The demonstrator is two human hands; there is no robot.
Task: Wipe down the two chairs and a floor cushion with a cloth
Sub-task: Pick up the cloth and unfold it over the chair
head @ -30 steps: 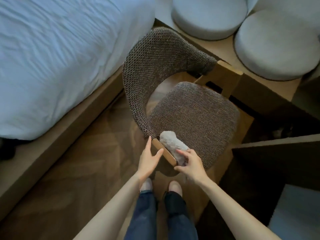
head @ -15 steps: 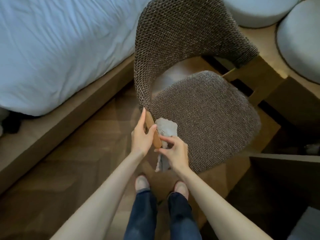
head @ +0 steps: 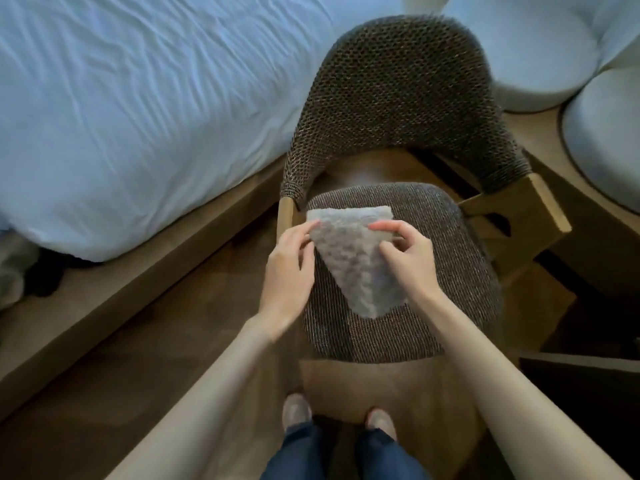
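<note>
A brown woven chair (head: 450,271) with a curved backrest and wooden arms stands in front of me. Above its seat I hold a pale grey fluffy cloth (head: 356,258), spread out and hanging to a point. My left hand (head: 289,271) pinches the cloth's left upper edge. My right hand (head: 407,258) pinches its right upper edge between thumb and fingers. Round pale floor cushions (head: 540,53) lie at the top right, beyond the chair's backrest.
A bed with a light blue sheet (head: 138,109) on a wooden frame (head: 104,306) runs along the left. A low wooden platform carries the cushions at the right. Dark furniture (head: 588,393) stands at the lower right. My feet are on the wooden floor below the seat.
My left hand let go of the chair's wooden arm and took the cloth. The bunched cloth is now spread between both hands over the seat. The view swung to face the chair.
</note>
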